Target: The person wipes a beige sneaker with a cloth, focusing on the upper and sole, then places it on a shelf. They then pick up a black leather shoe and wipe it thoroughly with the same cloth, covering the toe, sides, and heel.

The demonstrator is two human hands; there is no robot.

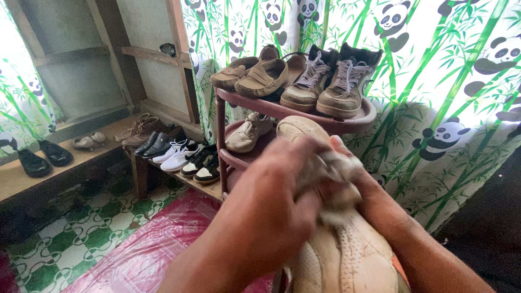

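I hold a cream sneaker (343, 259) sole-up in front of me, its toe pointing away toward the shoe rack. My right hand (374, 195) grips it from the right side, thumb over the edge. My left hand (271, 211) comes in from the lower left, blurred, and presses a crumpled pale cloth (337, 187) against the middle of the sneaker. The cloth is bunched between both hands, and part of the sneaker is hidden under them.
A maroon round shoe rack (364, 120) stands just beyond, with tan loafers (251, 75) and worn tan boots (331, 81) on top and a sneaker (248, 133) on the tier below. A low wooden bench (16, 182) at left carries several shoes. A pink plastic sheet (146, 249) covers green-and-white tiles; panda curtain (450, 81) behind.
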